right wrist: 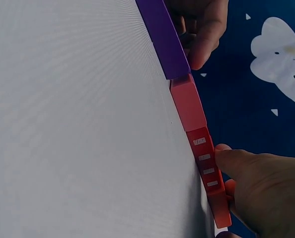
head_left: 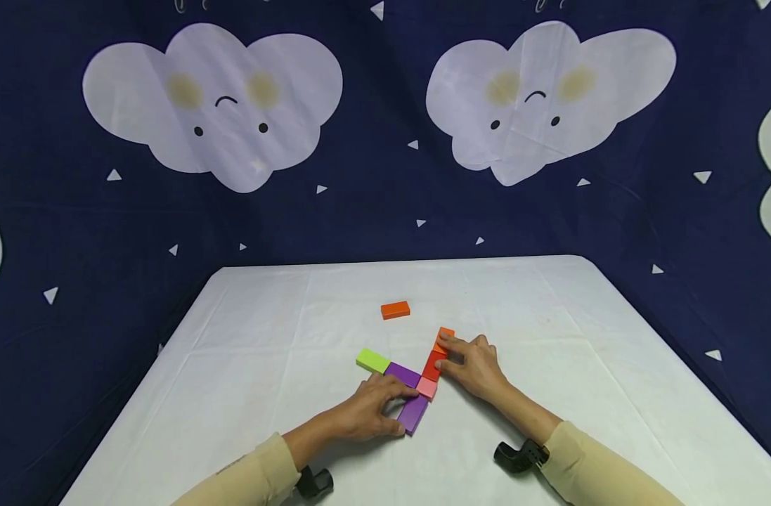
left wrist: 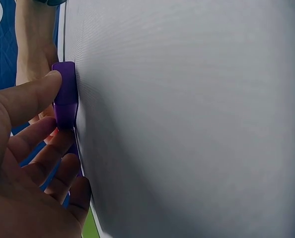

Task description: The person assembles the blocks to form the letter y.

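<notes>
My left hand (head_left: 371, 409) holds the near purple block (head_left: 413, 414) between thumb and index finger, the thumb at its near end. In the left wrist view the same purple block (left wrist: 65, 94) stands by the thumb, with the other fingers bent beneath. A pink block (head_left: 426, 388) touches it at the corner of an angled row. From there a red block (head_left: 433, 367) and an orange block (head_left: 446, 333) run away from me. My right hand (head_left: 476, 367) touches both, its thumb at the red block (right wrist: 204, 158) and its index finger on the orange one.
A second purple block (head_left: 400, 374) and a lime green block (head_left: 372, 360) form the other arm of the row, leftward from the pink block. Another orange block (head_left: 395, 310) lies alone farther back. The white table (head_left: 265, 316) meets a dark blue cloud-print cloth (head_left: 372, 218) behind.
</notes>
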Available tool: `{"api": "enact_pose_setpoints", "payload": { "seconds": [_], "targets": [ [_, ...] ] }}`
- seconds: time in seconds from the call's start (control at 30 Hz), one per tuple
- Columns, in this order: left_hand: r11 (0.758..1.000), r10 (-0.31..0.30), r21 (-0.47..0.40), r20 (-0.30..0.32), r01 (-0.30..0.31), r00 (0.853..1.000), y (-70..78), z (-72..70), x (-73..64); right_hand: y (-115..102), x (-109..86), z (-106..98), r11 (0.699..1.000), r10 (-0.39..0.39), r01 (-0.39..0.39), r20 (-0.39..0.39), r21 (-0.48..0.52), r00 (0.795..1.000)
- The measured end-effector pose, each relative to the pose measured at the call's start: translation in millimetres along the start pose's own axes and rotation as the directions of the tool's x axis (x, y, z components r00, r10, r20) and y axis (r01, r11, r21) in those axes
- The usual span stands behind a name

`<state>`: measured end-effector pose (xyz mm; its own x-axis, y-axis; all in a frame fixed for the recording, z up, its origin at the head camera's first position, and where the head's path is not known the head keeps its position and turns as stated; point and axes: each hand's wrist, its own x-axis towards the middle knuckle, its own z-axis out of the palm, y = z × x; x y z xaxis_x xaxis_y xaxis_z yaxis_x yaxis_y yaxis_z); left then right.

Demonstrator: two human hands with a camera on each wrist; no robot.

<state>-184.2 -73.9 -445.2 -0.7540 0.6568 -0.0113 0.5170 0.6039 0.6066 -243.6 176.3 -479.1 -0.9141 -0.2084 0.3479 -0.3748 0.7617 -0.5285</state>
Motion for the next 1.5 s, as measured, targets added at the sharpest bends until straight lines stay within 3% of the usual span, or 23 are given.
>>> {"api": "enact_pose_setpoints", "payload": {
  "seconds": [1.5],
  "targets": [
    [1.000, -0.031, 0.002, 0.013, 0.031, 0.999, 0.7, 0.4, 0.5, -1.4, -0.8, -2.0, 1.000, 0.010, -0.010, 0.022, 0.005, 1.000]
  ]
}}
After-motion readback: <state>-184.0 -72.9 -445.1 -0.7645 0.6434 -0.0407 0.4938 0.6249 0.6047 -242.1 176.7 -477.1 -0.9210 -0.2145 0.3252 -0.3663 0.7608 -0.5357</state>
